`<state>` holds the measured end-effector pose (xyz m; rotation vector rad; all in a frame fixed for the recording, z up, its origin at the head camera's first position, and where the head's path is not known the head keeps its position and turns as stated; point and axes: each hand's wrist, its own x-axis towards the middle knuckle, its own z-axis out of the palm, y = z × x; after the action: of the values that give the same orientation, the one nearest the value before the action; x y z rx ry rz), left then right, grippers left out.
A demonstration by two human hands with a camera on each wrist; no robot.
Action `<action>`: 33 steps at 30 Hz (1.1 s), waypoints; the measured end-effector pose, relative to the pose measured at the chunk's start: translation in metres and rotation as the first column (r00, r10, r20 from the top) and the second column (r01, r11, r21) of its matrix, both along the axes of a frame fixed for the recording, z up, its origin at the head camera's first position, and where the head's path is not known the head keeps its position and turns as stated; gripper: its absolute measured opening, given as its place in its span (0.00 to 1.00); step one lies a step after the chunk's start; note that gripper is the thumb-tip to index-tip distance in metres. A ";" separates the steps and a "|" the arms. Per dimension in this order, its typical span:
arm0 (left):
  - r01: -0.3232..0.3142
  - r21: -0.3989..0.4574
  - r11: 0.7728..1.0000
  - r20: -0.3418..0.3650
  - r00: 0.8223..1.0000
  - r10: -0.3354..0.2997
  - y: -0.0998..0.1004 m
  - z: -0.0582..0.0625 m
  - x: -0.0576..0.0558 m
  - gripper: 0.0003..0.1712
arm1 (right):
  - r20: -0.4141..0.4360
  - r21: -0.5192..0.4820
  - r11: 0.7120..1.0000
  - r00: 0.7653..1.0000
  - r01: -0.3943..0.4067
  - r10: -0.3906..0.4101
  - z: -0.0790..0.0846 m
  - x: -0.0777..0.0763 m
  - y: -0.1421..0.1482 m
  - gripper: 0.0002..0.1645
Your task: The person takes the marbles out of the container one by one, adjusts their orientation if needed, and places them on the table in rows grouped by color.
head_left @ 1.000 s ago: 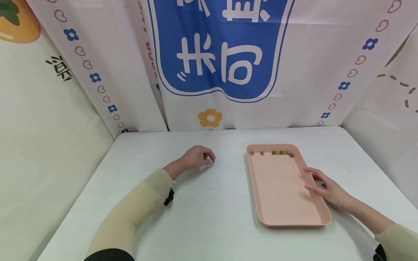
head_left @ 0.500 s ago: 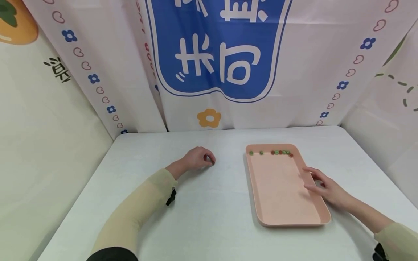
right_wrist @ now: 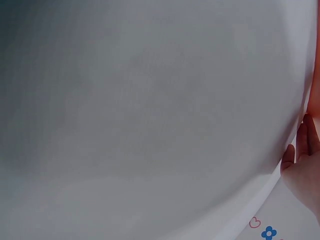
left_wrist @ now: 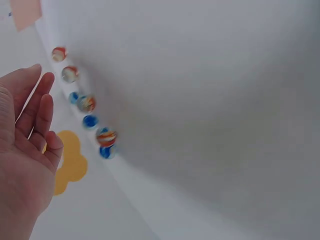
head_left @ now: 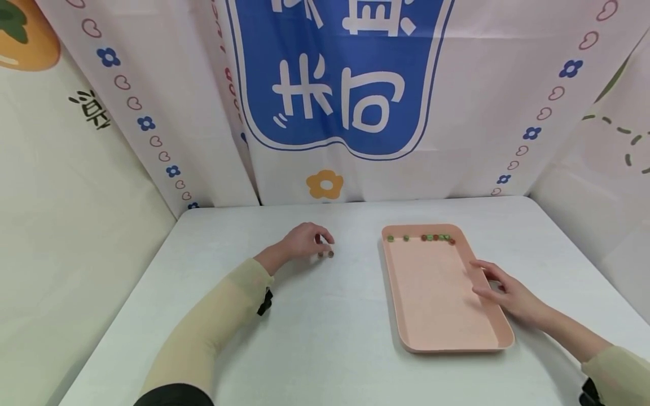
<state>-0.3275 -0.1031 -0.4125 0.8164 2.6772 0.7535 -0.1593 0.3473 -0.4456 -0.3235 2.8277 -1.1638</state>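
My left hand [head_left: 306, 239] hovers just over the table, thumb and fingers apart with nothing between them. Small round pieces lie beneath its fingertips, one glass marble [head_left: 331, 254] showing. In the left wrist view, several marbles form a loose row beside the hand, including a red-and-white marble [left_wrist: 59, 54] and a blue marble [left_wrist: 90, 121]. From the head, most of that row is hidden by the hand. My right hand [head_left: 517, 298] holds the right rim of a pink tray [head_left: 442, 343]; its lower fingers are hidden in the head view.
Small green and reddish-brown round pieces [head_left: 430, 237] line the tray's far end; their kind is too small to tell. A white table [head_left: 304, 338] spans both sides. A printed curtain [head_left: 284, 186] hangs along the back edge.
My left fingertips, earlier pinched together low at a small dark piece, have parted and risen slightly, leaving round pieces visible on the table. The right hand and tray stay still.
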 end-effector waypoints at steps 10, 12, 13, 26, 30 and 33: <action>0.048 0.072 0.996 -0.013 0.999 -0.047 0.021 0.022 -0.003 0.13 | -0.015 -0.020 1.000 1.000 -0.010 0.010 -0.002 0.000 -0.001 0.38; 0.070 0.073 0.995 -0.019 0.997 -0.069 0.031 0.025 -0.001 0.13 | -0.017 -0.012 1.000 1.000 -0.007 0.006 -0.002 0.000 -0.001 0.38; 0.084 0.068 0.994 -0.024 0.996 -0.082 0.035 0.026 -0.001 0.13 | -0.017 -0.008 1.000 1.000 -0.002 0.002 -0.002 0.000 -0.001 0.38; 0.213 -0.004 0.977 -0.085 0.973 -0.212 0.101 0.037 0.006 0.12 | -0.001 -0.004 1.000 1.000 0.002 -0.002 0.002 0.002 0.000 0.39; 0.234 -0.005 0.972 -0.103 0.967 -0.233 0.117 0.041 0.006 0.13 | 0.003 -0.003 1.000 1.000 0.002 -0.002 0.002 0.001 0.000 0.39; 0.235 -0.009 0.972 -0.107 0.966 -0.235 0.128 0.042 0.004 0.12 | -0.001 -0.001 1.000 1.000 0.001 -0.001 0.003 0.001 0.000 0.39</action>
<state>-0.3232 0.0252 -0.3704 1.1818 2.6053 0.6743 -0.1585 0.3474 -0.4427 -0.3225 2.8286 -1.1654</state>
